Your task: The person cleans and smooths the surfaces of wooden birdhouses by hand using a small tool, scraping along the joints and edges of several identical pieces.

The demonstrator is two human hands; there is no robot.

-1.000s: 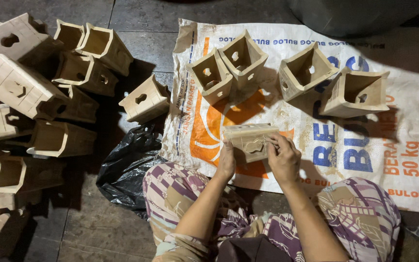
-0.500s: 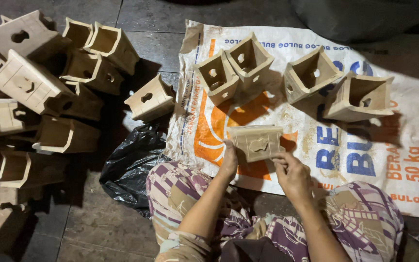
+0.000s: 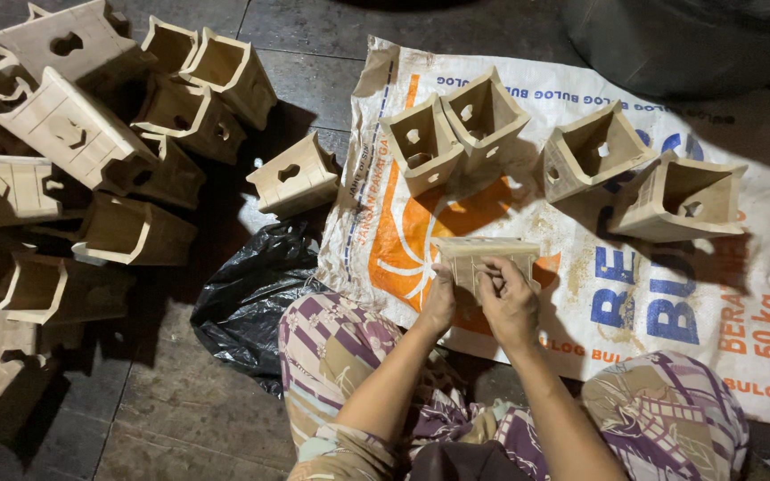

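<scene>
Resting between both hands above the lap, a small pale wooden box (image 3: 485, 258) is seen as a tapered, open-topped piece with a flat rim and a notch cut into its near wall. It is held over the orange print of a white woven sack (image 3: 581, 294) spread on the floor, near the middle of the scene.

The left hand (image 3: 439, 301) is closed on the box's left end, with the fingers curled against the wood. The right hand (image 3: 508, 298) is laid over the near face, and its fingertips are pinched on the wall by the notch. Both forearms are raised from the knees, which are covered in patterned purple and tan cloth (image 3: 340, 356).

Further away on the sack, four like boxes are set: two touching ones (image 3: 456, 134) left of centre, one tilted (image 3: 592, 156) to their right, and one on its side (image 3: 679, 200) at the far right. All are made of bare, matt, unvarnished wood with round or keyhole cut-outs. A loose heap of the same boxes (image 3: 82, 160) is piled on the dark plank floor at the left, and a single box (image 3: 294, 175) lies beside the sack's edge. A crumpled, glossy black plastic bag (image 3: 251, 298) is lying left of the knee.
</scene>
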